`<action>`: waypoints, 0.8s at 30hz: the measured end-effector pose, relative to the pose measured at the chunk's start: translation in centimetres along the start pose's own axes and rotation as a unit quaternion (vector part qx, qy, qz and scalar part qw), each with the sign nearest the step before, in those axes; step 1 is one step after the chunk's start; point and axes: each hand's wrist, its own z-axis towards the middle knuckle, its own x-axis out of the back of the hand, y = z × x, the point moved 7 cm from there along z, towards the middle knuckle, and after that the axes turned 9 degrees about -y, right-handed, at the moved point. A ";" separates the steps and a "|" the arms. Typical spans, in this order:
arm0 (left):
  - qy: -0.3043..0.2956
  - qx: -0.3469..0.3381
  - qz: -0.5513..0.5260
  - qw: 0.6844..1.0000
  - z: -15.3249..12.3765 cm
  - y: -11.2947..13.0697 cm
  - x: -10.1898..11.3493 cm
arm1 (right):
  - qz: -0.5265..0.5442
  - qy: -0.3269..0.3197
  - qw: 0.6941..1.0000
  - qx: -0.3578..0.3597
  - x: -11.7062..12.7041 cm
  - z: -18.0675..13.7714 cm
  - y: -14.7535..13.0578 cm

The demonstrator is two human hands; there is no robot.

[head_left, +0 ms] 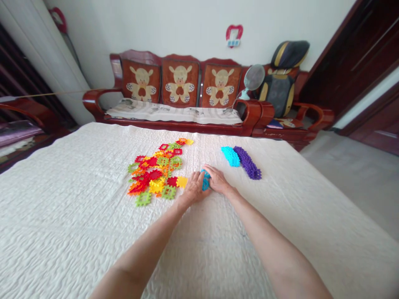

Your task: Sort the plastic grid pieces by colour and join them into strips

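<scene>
My left hand (193, 187) and my right hand (217, 180) meet at the middle of a cream quilted cloth (93, 232), both closed around a small stack of blue plastic tiles (205, 180) that shows between the fingers. Just left of my left hand lies a loose heap of red, orange, yellow and green square tiles (157, 172). Beyond my right hand rest a joined row of light blue tiles (231, 156) and a longer joined row of purple tiles (247, 162), side by side.
A dark red wooden sofa (174, 104) with three bear-print cushions stands behind the cloth. A small fan (253, 79) and a black and yellow massage cushion (282, 79) sit at its right end. A dark wooden door (358, 62) is at the far right.
</scene>
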 end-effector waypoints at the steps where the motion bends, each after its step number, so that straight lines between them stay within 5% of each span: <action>1: 0.004 -0.011 0.015 1.000 -0.2 0.3 -0.1 | 0.004 0.001 1.000 -0.001 -0.4 0.2 -0.2; 9: 0.005 -0.067 0.035 0.997 1.3 0.9 -0.3 | -0.009 0.024 1.000 -0.013 0.6 -1.0 0.9; 24: 0.010 -0.061 0.008 0.998 6.1 -0.3 -2.6 | -0.003 0.110 0.992 -0.062 2.5 -4.9 3.9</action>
